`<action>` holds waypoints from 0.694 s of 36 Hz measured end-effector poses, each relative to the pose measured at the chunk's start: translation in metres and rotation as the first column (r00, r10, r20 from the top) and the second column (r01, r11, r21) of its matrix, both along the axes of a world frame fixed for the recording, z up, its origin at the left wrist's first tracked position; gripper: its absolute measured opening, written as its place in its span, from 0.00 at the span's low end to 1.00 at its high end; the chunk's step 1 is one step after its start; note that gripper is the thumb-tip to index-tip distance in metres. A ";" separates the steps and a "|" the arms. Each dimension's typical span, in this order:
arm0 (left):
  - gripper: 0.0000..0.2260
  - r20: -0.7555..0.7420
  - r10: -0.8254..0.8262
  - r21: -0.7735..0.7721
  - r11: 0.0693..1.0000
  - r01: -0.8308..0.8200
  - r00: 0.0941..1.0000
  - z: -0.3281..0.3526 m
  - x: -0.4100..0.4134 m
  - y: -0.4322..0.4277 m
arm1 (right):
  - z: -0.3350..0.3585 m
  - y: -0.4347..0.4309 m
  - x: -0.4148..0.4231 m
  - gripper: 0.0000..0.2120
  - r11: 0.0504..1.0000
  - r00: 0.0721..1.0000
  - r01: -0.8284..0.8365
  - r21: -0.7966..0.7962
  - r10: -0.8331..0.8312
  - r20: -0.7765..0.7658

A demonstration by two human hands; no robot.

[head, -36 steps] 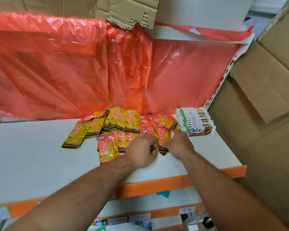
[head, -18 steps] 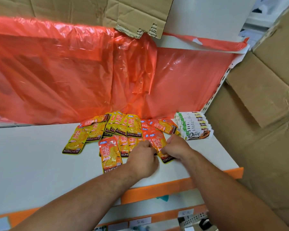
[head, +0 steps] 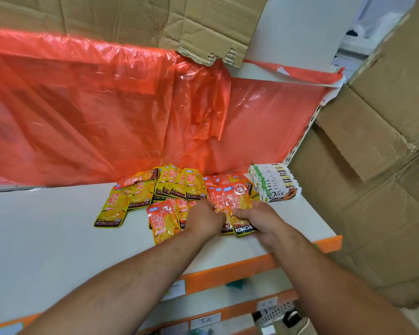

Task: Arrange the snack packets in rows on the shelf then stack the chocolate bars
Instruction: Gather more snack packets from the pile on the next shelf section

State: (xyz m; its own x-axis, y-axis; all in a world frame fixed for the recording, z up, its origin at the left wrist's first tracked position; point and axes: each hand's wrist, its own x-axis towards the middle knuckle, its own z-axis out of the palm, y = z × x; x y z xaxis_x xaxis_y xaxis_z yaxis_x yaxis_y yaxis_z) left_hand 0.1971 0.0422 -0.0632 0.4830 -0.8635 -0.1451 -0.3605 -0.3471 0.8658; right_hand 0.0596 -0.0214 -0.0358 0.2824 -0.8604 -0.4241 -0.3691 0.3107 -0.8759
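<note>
**Two hands on overlapped snack packets, white shelf**

Red plastic sheet (head: 102,112): draped across the back of the bay, creased, reaching down to the shelf surface. Cardboard (head: 382,180): flattened panels lining the right side, more above the sheet. White shelf (head: 46,238): flat, orange front edge, bare on its left half.

Snack packets (head: 177,187): yellow and orange "KONCHEW" pouches lying flat in a loose overlapping spread at the back centre of the shelf, not yet in clean rows. One yellow packet (head: 113,209) at the left end, tilted. One orange packet (head: 163,221) nearer the front edge, just left of the left hand.

Chocolate bars (head: 275,183): white "Dove" bars packed side by side in a fanned row at the back right corner, just beside the packets.

Left hand (head: 203,220): knuckles up, fingers curled down onto the packets; whether pinching one, cannot tell. Right hand (head: 259,217): fingers closed on the lower part of an orange held packet (head: 238,201), its top raised above its neighbours. Hands nearly touching.
</note>
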 end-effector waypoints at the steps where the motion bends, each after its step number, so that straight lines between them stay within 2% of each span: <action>1: 0.05 -0.099 0.009 -0.009 1.000 -0.010 0.995 0.001 0.000 0.001 | 0.001 0.002 0.000 0.09 1.000 1.000 0.007 0.005 -0.007 0.015; 4: 0.14 -0.330 0.056 -0.020 0.998 -0.066 0.942 -0.001 0.006 0.005 | 0.000 0.009 0.000 0.09 0.999 0.998 0.042 0.010 -0.042 0.045; 7: 0.16 -0.408 0.062 -0.025 0.997 -0.079 0.911 -0.002 0.013 0.012 | -0.001 0.016 0.002 0.06 0.997 0.997 0.067 -0.028 -0.066 0.049; 10: 0.22 -0.421 0.088 -0.034 0.993 -0.112 0.903 0.000 0.018 0.024 | -0.003 0.023 0.006 0.05 0.997 0.998 0.055 -0.061 -0.053 0.043; 13: 0.19 -0.407 0.118 -0.031 0.989 -0.143 0.906 0.009 0.023 0.041 | 0.001 0.030 0.014 0.06 0.996 0.999 -0.017 -0.083 0.020 0.035; 20: 0.22 -0.367 0.306 -0.039 0.938 -0.344 0.878 0.030 0.028 0.093 | 0.011 0.051 0.040 0.05 0.964 0.973 -0.210 -0.162 0.223 0.062; 25: 0.14 -0.372 0.459 -0.051 0.858 -0.511 0.807 0.040 0.027 0.140 | 0.017 0.082 0.057 0.05 0.918 0.925 -0.352 -0.185 0.371 0.081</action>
